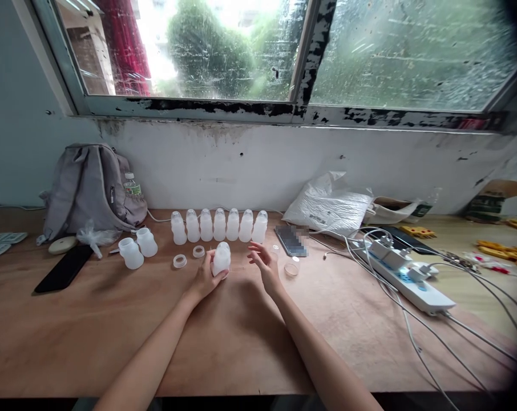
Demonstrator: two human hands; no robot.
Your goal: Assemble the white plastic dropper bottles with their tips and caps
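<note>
My left hand point(206, 277) grips a small translucent white bottle point(221, 258) that stands on the wooden table point(113, 331). My right hand point(265, 264) hovers just right of it with fingers spread, holding nothing. Behind them stands a row of several capped bottles point(219, 225). Two open bottles point(137, 248) without caps stand to the left. Two loose rings point(180, 261) lie left of the held bottle. A small clear cap point(291, 268) lies right of my right hand.
A grey backpack point(89, 188) leans on the wall at the left, with a black phone point(64, 268) in front of it. Another phone point(291, 240) lies right of the bottle row. A white bag point(329, 205), power strip point(406, 279) and cables fill the right side.
</note>
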